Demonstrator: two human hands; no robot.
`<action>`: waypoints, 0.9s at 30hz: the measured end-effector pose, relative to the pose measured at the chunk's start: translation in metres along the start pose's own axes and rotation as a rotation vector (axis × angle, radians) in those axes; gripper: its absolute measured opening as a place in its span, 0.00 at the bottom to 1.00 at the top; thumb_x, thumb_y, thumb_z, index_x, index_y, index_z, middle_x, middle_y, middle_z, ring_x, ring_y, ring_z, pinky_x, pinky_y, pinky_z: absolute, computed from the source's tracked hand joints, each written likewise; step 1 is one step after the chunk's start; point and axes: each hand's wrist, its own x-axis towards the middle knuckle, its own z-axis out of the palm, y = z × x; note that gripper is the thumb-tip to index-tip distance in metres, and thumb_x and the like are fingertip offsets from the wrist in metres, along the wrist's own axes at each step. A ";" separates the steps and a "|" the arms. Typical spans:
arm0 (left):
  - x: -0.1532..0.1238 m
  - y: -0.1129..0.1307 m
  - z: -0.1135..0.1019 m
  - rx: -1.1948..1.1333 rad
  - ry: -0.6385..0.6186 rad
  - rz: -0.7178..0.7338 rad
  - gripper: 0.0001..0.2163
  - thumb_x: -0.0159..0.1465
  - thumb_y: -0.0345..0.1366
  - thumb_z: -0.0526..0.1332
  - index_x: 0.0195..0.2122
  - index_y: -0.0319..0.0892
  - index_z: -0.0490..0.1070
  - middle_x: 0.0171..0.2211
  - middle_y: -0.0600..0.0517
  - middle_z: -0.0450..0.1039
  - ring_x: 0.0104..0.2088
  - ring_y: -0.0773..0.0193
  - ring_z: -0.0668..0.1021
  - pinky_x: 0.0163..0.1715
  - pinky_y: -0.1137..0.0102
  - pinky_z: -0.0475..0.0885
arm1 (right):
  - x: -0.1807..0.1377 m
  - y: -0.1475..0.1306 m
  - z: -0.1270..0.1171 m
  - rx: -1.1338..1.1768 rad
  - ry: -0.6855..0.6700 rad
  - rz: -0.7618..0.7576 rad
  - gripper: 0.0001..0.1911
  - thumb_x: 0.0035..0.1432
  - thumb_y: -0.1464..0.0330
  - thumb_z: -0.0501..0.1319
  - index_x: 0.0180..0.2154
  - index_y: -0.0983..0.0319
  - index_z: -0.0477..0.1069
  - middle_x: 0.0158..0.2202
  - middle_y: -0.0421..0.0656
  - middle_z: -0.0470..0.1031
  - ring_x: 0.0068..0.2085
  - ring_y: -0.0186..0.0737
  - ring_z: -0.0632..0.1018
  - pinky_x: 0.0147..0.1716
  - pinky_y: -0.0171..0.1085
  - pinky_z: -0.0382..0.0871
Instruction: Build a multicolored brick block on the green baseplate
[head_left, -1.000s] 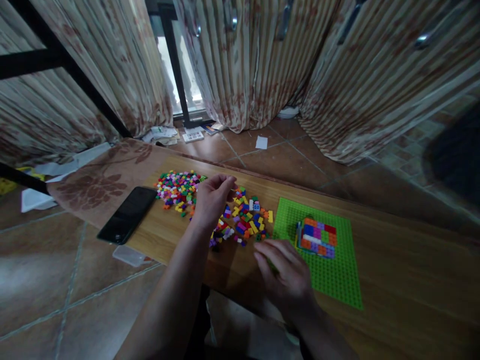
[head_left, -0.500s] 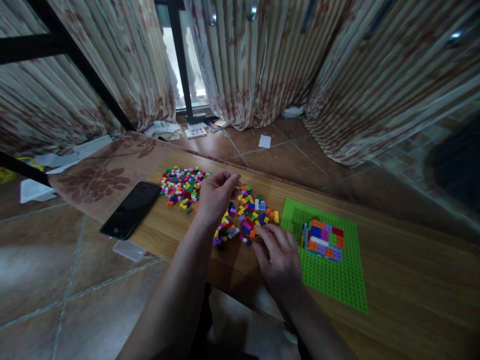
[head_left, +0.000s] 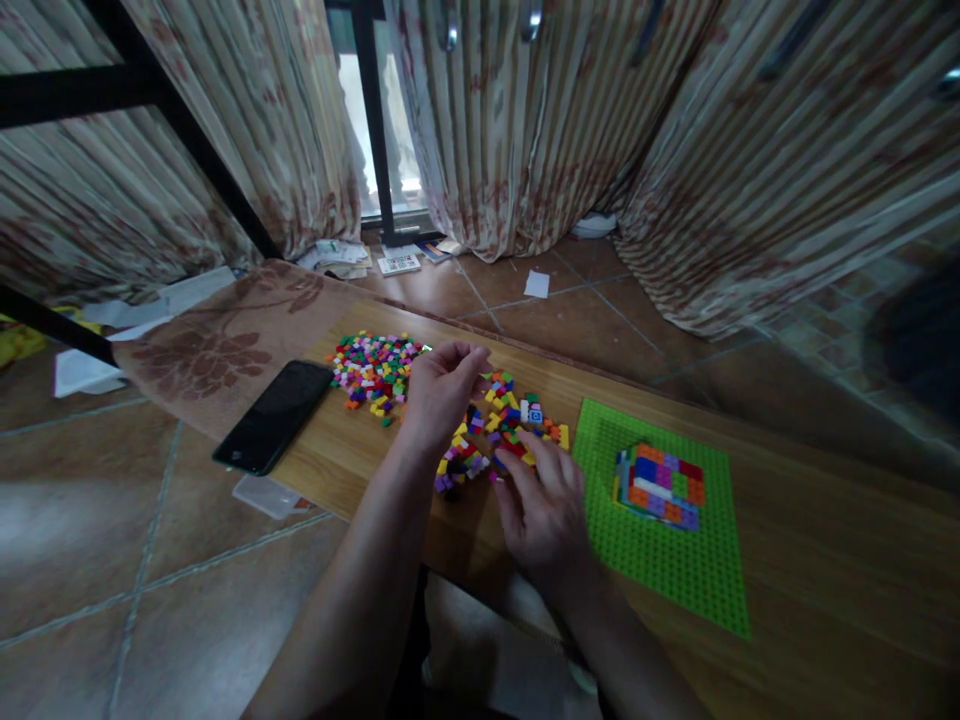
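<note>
The right hand (head_left: 544,505) lies released, fingers spread, its tips touching the near edge of the loose bricks (head_left: 501,418) on the counter (head_left: 810,560). The left hand (head_left: 439,392) hovers curled at the bricks' left side, fingertips pinched together; I cannot tell whether it grasps a brick. A green baseplate (head_left: 675,575) just right of the bricks carries a small build (head_left: 660,486). A second heap (head_left: 373,366) and a phone (head_left: 274,415) lie further left.
</note>
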 end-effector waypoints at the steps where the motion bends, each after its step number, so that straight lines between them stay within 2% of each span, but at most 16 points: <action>1: 0.000 0.000 0.000 -0.004 -0.002 0.001 0.09 0.55 0.38 0.67 0.27 0.38 0.72 0.24 0.55 0.73 0.20 0.74 0.72 0.21 0.78 0.67 | 0.001 -0.004 0.002 -0.012 -0.019 -0.010 0.18 0.65 0.64 0.56 0.54 0.63 0.71 0.59 0.54 0.66 0.58 0.56 0.66 0.57 0.55 0.62; 6: 0.000 0.000 -0.001 -0.022 -0.001 -0.002 0.08 0.55 0.38 0.67 0.28 0.38 0.72 0.25 0.55 0.74 0.20 0.74 0.72 0.21 0.78 0.67 | 0.002 -0.018 0.009 -0.074 -0.062 0.047 0.25 0.64 0.56 0.58 0.55 0.65 0.69 0.61 0.58 0.64 0.63 0.61 0.62 0.59 0.60 0.57; 15: 0.000 0.000 -0.003 -0.042 -0.006 -0.008 0.07 0.55 0.37 0.67 0.28 0.39 0.72 0.25 0.55 0.74 0.20 0.74 0.73 0.21 0.78 0.67 | 0.005 -0.024 0.014 -0.054 -0.055 0.100 0.13 0.64 0.64 0.58 0.47 0.63 0.72 0.62 0.57 0.66 0.64 0.61 0.62 0.59 0.62 0.57; 21: -0.002 0.002 -0.002 -0.006 0.008 -0.016 0.10 0.54 0.40 0.68 0.28 0.39 0.72 0.26 0.54 0.75 0.21 0.73 0.73 0.22 0.78 0.67 | 0.006 -0.022 0.010 0.007 0.005 0.075 0.12 0.63 0.66 0.59 0.47 0.62 0.70 0.61 0.56 0.67 0.64 0.61 0.63 0.59 0.63 0.58; 24: -0.002 0.002 -0.002 0.018 -0.006 -0.028 0.10 0.54 0.41 0.68 0.27 0.39 0.72 0.24 0.54 0.74 0.21 0.73 0.72 0.22 0.78 0.67 | 0.009 -0.017 0.004 0.063 0.081 0.069 0.12 0.62 0.66 0.59 0.47 0.62 0.70 0.58 0.56 0.69 0.61 0.59 0.67 0.59 0.61 0.62; 27: -0.002 0.000 -0.001 0.076 -0.044 -0.028 0.10 0.54 0.40 0.67 0.26 0.39 0.72 0.22 0.55 0.72 0.21 0.72 0.71 0.21 0.78 0.65 | 0.010 -0.009 -0.007 0.170 0.162 0.120 0.12 0.62 0.66 0.60 0.47 0.62 0.70 0.51 0.54 0.75 0.53 0.51 0.76 0.53 0.52 0.71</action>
